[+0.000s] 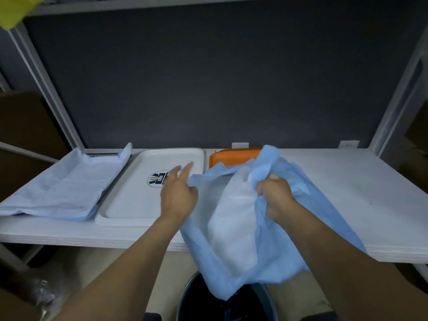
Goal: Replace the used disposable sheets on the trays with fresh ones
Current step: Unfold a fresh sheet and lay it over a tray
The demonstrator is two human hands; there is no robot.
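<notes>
Firmly, the right hand (275, 194) clenches a bunched fold of the used blue sheet (266, 262), fingers curled tight into the cloth-like paper, which puffs up above the knuckles. The left hand (178, 193) is loosely spread, two fingers nearly straight and blurred, and its side touches the sheet's left edge without closing on it. The sheet is lifted off the table (347, 193). Its pale underside faces the camera and its lower end drapes over the table's front edge, hanging above the dark round bin (188, 295) on the floor below. Behind the raised sheet an orange tray (234, 154) shows only its far rim and left corner; the rest is hidden by the sheet. Just beside it to the left lies a white tray (129, 205), bare, with a round logo (158, 179) partly covered by the left hand's fingers. Farther left a flat light blue sheet (58, 188) is spread over a dark tray (111, 181), of which only the right edge peeks out. A dark grey panel (220, 77) backs the table.
</notes>
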